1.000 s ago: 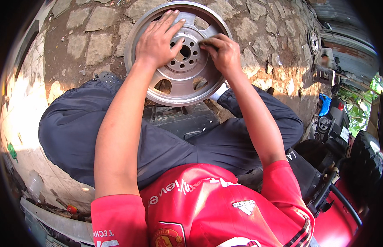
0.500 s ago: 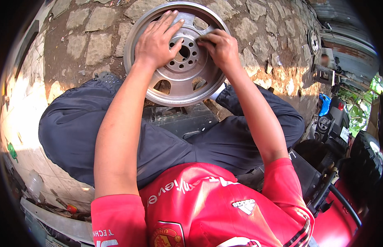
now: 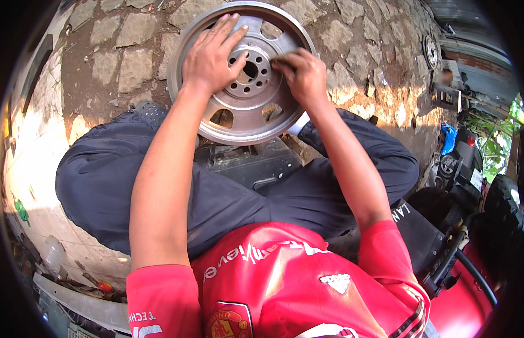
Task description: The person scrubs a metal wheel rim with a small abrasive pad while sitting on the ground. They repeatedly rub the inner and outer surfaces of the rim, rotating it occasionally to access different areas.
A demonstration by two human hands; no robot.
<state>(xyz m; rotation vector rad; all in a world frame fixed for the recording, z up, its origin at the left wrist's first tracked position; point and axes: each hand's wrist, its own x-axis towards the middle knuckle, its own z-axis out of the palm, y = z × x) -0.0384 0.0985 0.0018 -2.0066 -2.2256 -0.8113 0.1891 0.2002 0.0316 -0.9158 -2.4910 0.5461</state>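
Observation:
A bare grey metal wheel rim [image 3: 248,121] lies in front of me, its hub face up with a ring of bolt holes around the dark centre bore. My left hand [image 3: 211,62] rests flat on the rim's left side, fingers stretched apart and thumb near the hub. On the other side, my right hand [image 3: 304,73] is closed, its fingers pinched against the rim's face right of the bolt holes. Whatever the pinched fingers hold, if anything, is hidden. Below the rim, between my legs, sits a black plastic case [image 3: 253,163].
Rough paving stones [image 3: 135,70] surround the rim, and pale tiles run along the left. A clear plastic bottle [image 3: 53,253] lies at lower left. At right are a blue plastic bag [image 3: 449,138], a black knobbly tyre [image 3: 503,208] and a red body panel [image 3: 459,298].
My right hand has shifted slightly along the rim's face, lower than before. The left hand stays flat on the rim. The whole view has tilted a little.

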